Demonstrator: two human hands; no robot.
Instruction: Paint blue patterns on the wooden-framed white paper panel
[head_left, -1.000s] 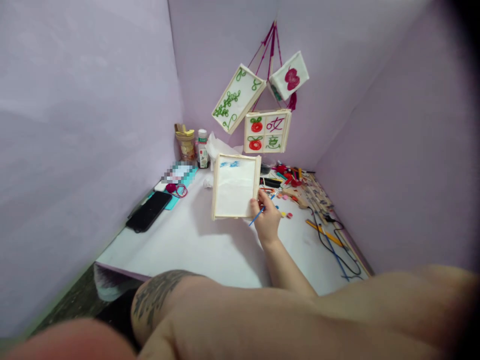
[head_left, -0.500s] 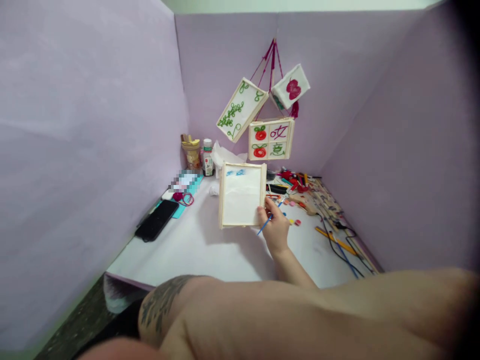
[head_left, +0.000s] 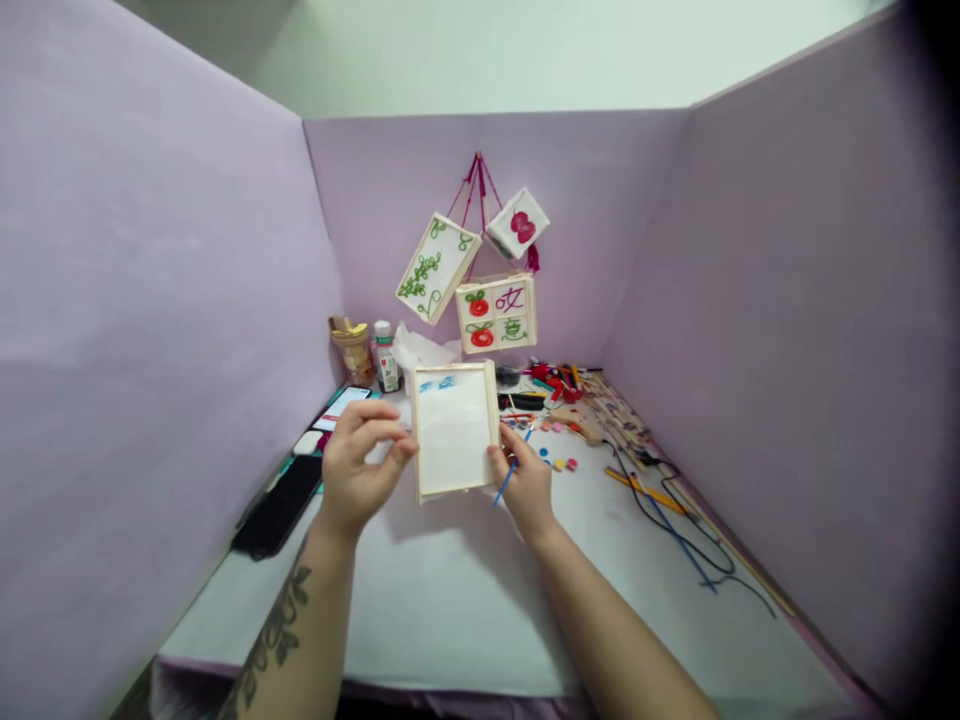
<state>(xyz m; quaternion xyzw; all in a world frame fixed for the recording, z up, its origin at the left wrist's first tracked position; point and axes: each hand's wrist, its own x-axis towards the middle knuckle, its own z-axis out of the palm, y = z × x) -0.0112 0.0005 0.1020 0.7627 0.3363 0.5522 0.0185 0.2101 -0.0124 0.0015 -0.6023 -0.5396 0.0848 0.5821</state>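
A white panel in a pale wooden frame is held upright above the table, with blue paint strokes near its upper left corner. My right hand grips the panel's right edge, and a thin blue paintbrush is held slantwise in the same fingers. My left hand is raised at the panel's left edge, its fingers bent and apart. Its thumb tip overlaps that edge; whether it touches is hard to tell. Several small paint pots stand behind and right of my right hand.
Decorated framed panels hang by magenta cords at the back wall. On the left lie a black phone and a lit phone, with a bottle and a jar behind. A black cable and yellow tool lie right.
My left hand has come up from low in the view to the panel's left edge. My right hand still holds the panel and paintbrush. The camera view has tilted up and shifted right.
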